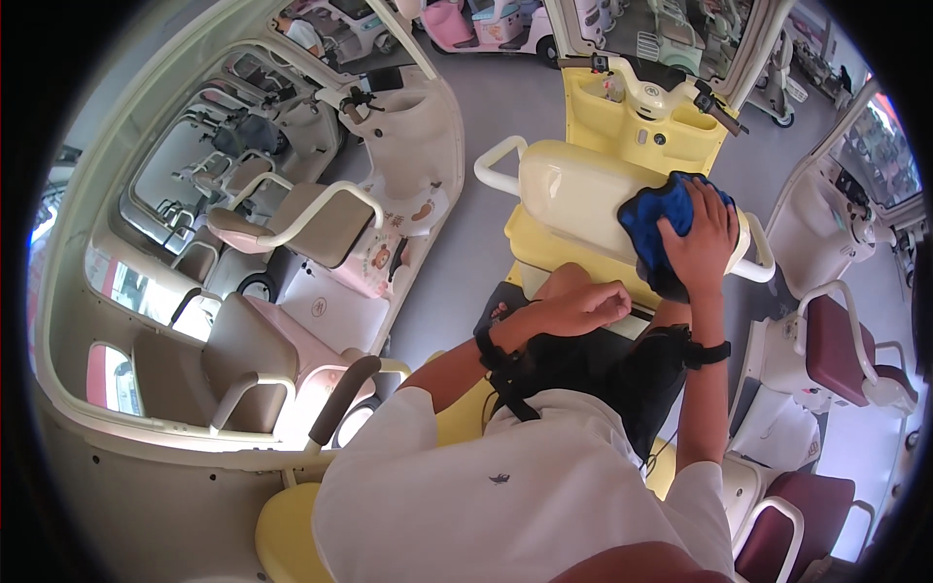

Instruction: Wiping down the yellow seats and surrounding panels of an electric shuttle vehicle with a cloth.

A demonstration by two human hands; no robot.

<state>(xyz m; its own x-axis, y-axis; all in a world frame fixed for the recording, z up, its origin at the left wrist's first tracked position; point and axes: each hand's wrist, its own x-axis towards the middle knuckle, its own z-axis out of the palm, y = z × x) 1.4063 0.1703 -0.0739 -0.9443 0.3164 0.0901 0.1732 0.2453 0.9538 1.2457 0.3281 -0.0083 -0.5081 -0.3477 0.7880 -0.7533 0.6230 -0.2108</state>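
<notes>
My right hand (708,241) lies over a dark-edged blue cloth (649,219), fingers spread across it and pressing it to the right end of a cream padded seat back (573,189). Part of the cloth hangs down the near side of the pad. White curved armrests (499,165) stick out at both ends of this seat. My left hand (590,309) is held above my lap with its fingers curled in, and nothing shows in it. Black straps circle both my wrists.
Ahead stands the yellow front panel (641,131) with handlebars (653,95). A cream cabin frame (449,126) rises on the left, with brown-seated scooters (316,219) beyond. Scooters with dark red seats (838,350) stand on the right. Grey floor (501,87) runs between them.
</notes>
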